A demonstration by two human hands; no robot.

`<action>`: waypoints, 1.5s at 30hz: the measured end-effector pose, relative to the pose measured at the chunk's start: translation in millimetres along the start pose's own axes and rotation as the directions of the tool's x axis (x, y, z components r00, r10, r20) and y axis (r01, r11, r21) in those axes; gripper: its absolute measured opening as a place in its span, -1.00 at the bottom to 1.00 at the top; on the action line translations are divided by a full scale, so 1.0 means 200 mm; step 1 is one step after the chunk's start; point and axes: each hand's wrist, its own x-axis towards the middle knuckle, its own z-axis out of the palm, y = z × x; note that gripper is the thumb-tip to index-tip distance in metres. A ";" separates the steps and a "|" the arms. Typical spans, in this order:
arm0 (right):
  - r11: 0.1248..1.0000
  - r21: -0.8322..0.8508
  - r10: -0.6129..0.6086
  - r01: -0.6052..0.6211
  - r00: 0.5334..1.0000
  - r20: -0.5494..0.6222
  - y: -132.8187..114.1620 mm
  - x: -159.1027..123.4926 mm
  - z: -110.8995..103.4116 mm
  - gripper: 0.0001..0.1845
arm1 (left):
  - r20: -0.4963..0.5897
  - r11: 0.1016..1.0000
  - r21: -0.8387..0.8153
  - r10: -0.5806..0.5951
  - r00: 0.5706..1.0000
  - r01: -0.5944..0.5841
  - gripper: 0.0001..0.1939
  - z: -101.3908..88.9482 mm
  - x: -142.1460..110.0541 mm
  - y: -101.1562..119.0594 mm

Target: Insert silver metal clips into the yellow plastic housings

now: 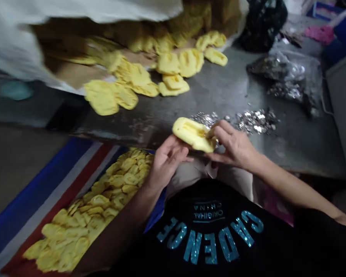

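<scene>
Yellow padded piece (pixel 193 134) held between both hands above the near edge of the grey metal table (pixel 219 80)
Left hand (pixel 165 163) cups it from below, right hand (pixel 233 148) pinches its hollow; silver scraps (pixel 255 121) lie just behind, yellow pieces (pixel 141 79) spill from a cardboard box (pixel 75 73) at the far edge, a black plastic bag (pixel 262 25) sits at the far corner, more heap on a striped cloth (pixel 50 200) below

A soft, oval yellow piece (pixel 193 134) with a deep lengthwise slit lies tilted upward, cradled by the left hand (pixel 167 161) and pinched at one end by the right hand (pixel 233 148).
</scene>
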 end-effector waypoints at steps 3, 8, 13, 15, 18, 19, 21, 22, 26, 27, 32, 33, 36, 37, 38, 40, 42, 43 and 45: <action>0.984 0.100 0.154 -0.146 0.984 -0.086 -0.17 -0.25 0.10 -0.50 | 0.067 0.996 0.068 0.045 0.997 -0.049 -0.46 0.13 -0.07 -0.09; 0.861 0.484 0.285 -0.155 0.936 -0.208 -0.16 -0.50 0.11 -0.49 | 0.184 0.951 0.308 -0.054 0.981 -0.005 -0.56 0.20 -0.16 -0.09; 0.582 0.760 0.425 -0.288 0.905 0.016 -0.08 -0.64 0.02 -0.48 | 0.466 0.887 0.411 -0.402 0.788 0.209 -0.52 0.22 -0.15 0.04; 0.559 0.772 0.422 -0.302 0.905 0.048 -0.05 -0.67 0.00 -0.59 | 0.388 0.872 0.346 -0.468 0.794 0.346 -0.47 0.23 -0.15 0.04; 0.796 0.536 0.432 -0.281 0.885 -0.177 0.08 -0.67 -0.01 -0.68 | 0.188 0.866 0.195 -0.493 0.849 0.460 -0.47 0.22 -0.15 0.02; 0.877 0.377 0.407 -0.298 0.878 -0.251 0.14 -0.66 -0.02 -0.72 | 0.135 0.873 0.154 -0.484 0.865 0.464 -0.47 0.22 -0.15 0.02; 0.929 0.080 0.367 -0.360 0.880 -0.302 0.25 -0.64 -0.02 -0.72 | 0.068 0.888 0.084 -0.458 0.887 0.452 -0.45 0.22 -0.15 0.03; 0.925 -0.025 0.357 -0.379 0.889 -0.288 0.30 -0.64 -0.02 -0.69 | 0.051 0.891 0.057 -0.454 0.890 0.451 -0.44 0.22 -0.15 0.04; 0.914 -0.153 0.337 -0.376 0.913 -0.231 0.38 -0.70 -0.03 -0.71 | 0.023 0.880 0.006 -0.475 0.880 0.475 -0.40 0.23 -0.15 0.06; 0.914 -0.138 0.341 -0.381 0.907 -0.248 0.37 -0.73 -0.04 -0.72 | 0.020 0.877 0.005 -0.481 0.877 0.481 -0.40 0.23 -0.15 0.06; 0.867 0.031 0.473 -0.498 0.800 -0.369 0.32 -0.78 -0.06 -0.83 | 0.054 0.866 -0.008 -0.499 0.865 0.500 -0.40 0.22 -0.14 0.05; 0.855 0.047 0.496 -0.517 0.788 -0.364 0.32 -0.76 -0.06 -0.85 | 0.061 0.865 -0.011 -0.500 0.864 0.502 -0.39 0.23 -0.13 0.05; 0.842 0.039 0.523 -0.539 0.795 -0.305 0.33 -0.67 -0.05 -0.82 | 0.067 0.877 -0.016 -0.479 0.875 0.481 -0.41 0.25 -0.13 0.05; 0.841 0.029 0.525 -0.540 0.803 -0.282 0.34 -0.64 -0.05 -0.81 | 0.068 0.881 -0.016 -0.470 0.880 0.472 -0.44 0.25 -0.13 0.06; 0.843 0.020 0.524 -0.538 0.811 -0.262 0.35 -0.62 -0.04 -0.81 | 0.066 0.884 -0.019 -0.465 0.883 0.467 -0.46 0.26 -0.13 0.06; 0.851 0.003 0.511 -0.525 0.828 -0.230 0.37 -0.59 -0.04 -0.83 | 0.064 0.883 -0.024 -0.466 0.882 0.468 -0.48 0.27 -0.14 0.07; 0.863 -0.022 0.489 -0.505 0.845 -0.216 0.37 -0.59 -0.05 -0.87 | 0.068 0.879 -0.029 -0.474 0.878 0.476 -0.49 0.28 -0.15 0.08; 0.868 -0.039 0.477 -0.495 0.852 -0.217 0.37 -0.60 -0.05 -0.88 | 0.071 0.877 -0.031 -0.476 0.876 0.479 -0.49 0.28 -0.15 0.08; 0.873 -0.066 0.457 -0.483 0.859 -0.231 0.36 -0.62 -0.06 -0.89 | 0.071 0.876 -0.030 -0.479 0.875 0.482 -0.50 0.28 -0.15 0.07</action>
